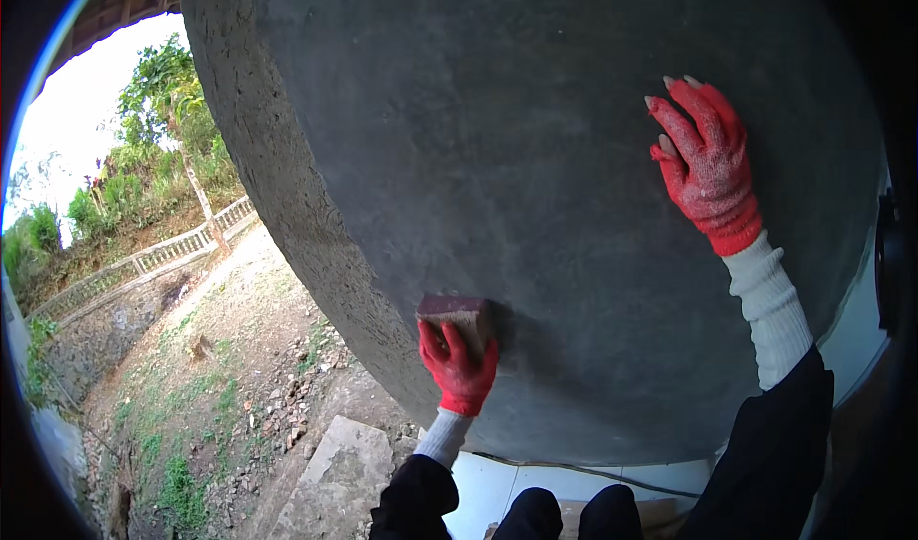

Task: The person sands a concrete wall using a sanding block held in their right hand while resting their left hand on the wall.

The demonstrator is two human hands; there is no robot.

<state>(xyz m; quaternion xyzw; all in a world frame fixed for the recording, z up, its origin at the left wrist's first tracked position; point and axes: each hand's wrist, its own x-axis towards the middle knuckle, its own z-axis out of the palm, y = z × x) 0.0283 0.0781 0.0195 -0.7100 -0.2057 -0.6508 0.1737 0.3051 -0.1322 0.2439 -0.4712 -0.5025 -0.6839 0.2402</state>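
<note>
A smooth dark grey plastered wall fills most of the view, with a rough, pitted band along its left side. My left hand, in a red fingerless-tipped glove with a white cuff, is closed around a brownish-red sanding block. The block lies against the lower left part of the wall, casting a shadow to its right. Higher up on the right, my right hand rests on the wall in a matching red glove. Its fingers are stretched out with bare tips showing, and it holds nothing.
Beneath the wall runs a pale tiled floor with a dark cable along the base. My knees show at the bottom. To the left, stony ground slopes beside a concrete slab; a balustrade and trees stand beyond.
</note>
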